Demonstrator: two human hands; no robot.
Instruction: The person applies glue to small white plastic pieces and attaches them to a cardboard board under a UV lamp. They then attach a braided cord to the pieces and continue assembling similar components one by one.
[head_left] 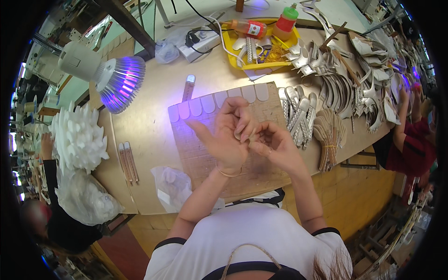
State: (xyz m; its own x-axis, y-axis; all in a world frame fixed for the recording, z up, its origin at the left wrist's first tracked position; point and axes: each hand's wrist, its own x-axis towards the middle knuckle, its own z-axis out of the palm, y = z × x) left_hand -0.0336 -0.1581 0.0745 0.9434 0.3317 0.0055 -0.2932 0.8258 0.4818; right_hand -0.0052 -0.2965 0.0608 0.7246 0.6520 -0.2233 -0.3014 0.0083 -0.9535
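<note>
Over the brown board [205,161], my left hand [228,140] is turned palm up. Its thumb stretches far out to the left, while its fingers bend inward. My right hand [276,148] meets it from the right, fingers pinched together against the left fingertips. Anything between those fingertips is too small or too hidden to make out. Along the board's far edge runs a row of small pale tabs [207,104], each rounded at one end. Just beyond the row lies a small stick-like piece [188,87] with a silvery end.
A lamp [119,81] glows purple at upper left. White pieces [77,135] and plastic bags [172,184] lie leftward. Bottles stand and lie in a yellow tray [261,65]. Silver straps [298,112] and a tied insole bundle [329,135] lie right. Other people [410,144] work at both sides.
</note>
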